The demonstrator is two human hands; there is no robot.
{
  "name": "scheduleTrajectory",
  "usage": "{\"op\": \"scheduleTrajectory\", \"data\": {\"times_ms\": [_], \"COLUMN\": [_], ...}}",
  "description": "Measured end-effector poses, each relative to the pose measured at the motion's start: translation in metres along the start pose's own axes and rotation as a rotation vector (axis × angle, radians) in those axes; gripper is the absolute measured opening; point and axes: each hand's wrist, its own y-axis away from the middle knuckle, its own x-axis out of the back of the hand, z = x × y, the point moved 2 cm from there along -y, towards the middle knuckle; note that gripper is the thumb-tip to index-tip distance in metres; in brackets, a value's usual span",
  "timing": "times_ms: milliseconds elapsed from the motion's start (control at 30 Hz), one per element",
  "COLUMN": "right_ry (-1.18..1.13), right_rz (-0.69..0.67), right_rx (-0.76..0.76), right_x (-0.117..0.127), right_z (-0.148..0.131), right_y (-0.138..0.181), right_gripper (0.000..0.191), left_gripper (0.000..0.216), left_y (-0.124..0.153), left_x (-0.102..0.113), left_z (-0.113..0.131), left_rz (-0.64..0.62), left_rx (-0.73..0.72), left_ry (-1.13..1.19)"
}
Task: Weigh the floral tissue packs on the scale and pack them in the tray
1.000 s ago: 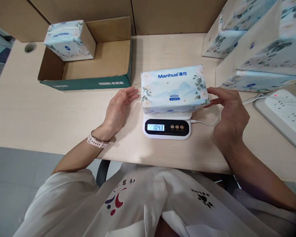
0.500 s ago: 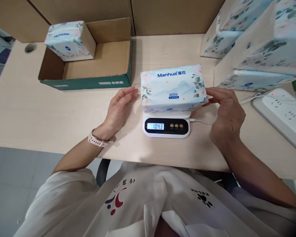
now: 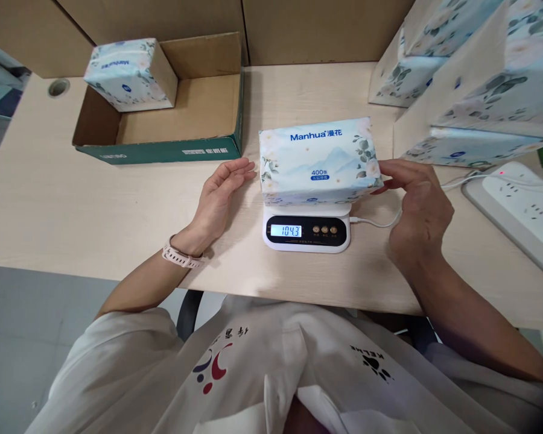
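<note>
A floral tissue pack [image 3: 320, 158] marked "Manhua" rests flat on a white digital kitchen scale [image 3: 308, 247]. The scale's lit display appears to read 104.3. Just left of the pack, my left hand [image 3: 219, 193] lies on its side on the table, fingers stretched out and a small gap from the wrapper. At the pack's right end is my right hand [image 3: 419, 205], its fingers extended close to the corner; whether the fingertips touch it I cannot tell. Neither hand grips anything.
An open green cardboard box [image 3: 172, 154] at the back left holds another tissue pack [image 3: 131, 75]. Several tissue packs [image 3: 489, 90] are stacked at the back right. A white power strip [image 3: 516, 205] lies at the right, and a white cable [image 3: 377, 223] plugs into the scale.
The view has shifted very slightly. My hands, the tissue pack and the scale reading stay the same.
</note>
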Motion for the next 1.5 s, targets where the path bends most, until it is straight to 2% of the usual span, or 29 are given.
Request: {"op": "scheduleTrajectory", "data": {"times_ms": [333,600,700,800,867,933,1067,1133,1200,1300,1400,1500], "right_ry": [-0.005,0.063,0.098,0.129,0.142,0.146,0.128,0.115,0.091,0.060,0.090,0.144], "right_rz": [-0.003,-0.028,-0.041,-0.058,-0.079,-0.090,-0.080,-0.138,-0.229,-0.278,-0.138,0.155], "right_rx": [-0.022,-0.004,0.094,0.177,0.186,0.189,0.100,-0.005,-0.124,-0.209,-0.103,0.127], "right_x": [0.000,0.003,0.003,0.001,-0.002,-0.005,-0.009,-0.012,-0.015,-0.019,-0.012,0.014], "right_z": [0.000,-0.004,-0.012,-0.018,-0.019,-0.019,-0.016,-0.015,-0.014,-0.015,-0.019,-0.027], "right_y": [0.000,0.000,0.001,0.003,0.005,0.007,0.009,0.009,0.011,0.014,0.007,-0.021], "right_gripper": [0.049,0.046,0.054,0.067,0.071,0.073,0.068,0.064,0.064,0.071,0.075,0.075], "left_gripper": [0.023,0.028,0.048,0.091,0.115,0.127,0.136,0.133,0.122,0.103,0.101,0.115], "left_y": [0.002,0.001,0.003,0.008,0.012,0.012,0.006,0.002,-0.001,-0.005,-0.013,-0.033], "left_x": [-0.001,0.002,0.006,0.008,0.009,0.010,0.009,0.002,-0.009,-0.029,-0.053,-0.094], "left_z": [0.004,-0.002,0.004,0.021,0.032,0.036,0.032,0.031,0.033,0.042,0.058,0.080], "left_rz": [0.000,-0.007,-0.078,-0.249,-0.337,-0.383,-0.481,-0.540,-0.570,-0.504,-0.419,-0.434], "left_rx": [0.009,0.022,-0.055,-0.274,-0.365,-0.364,-0.219,-0.209,-0.222,-0.261,-0.448,-0.668], "left_ry": [-0.027,-0.006,-0.103,-0.380,-0.533,-0.609,-0.627,-0.605,-0.556,-0.513,-0.560,-0.551]}}
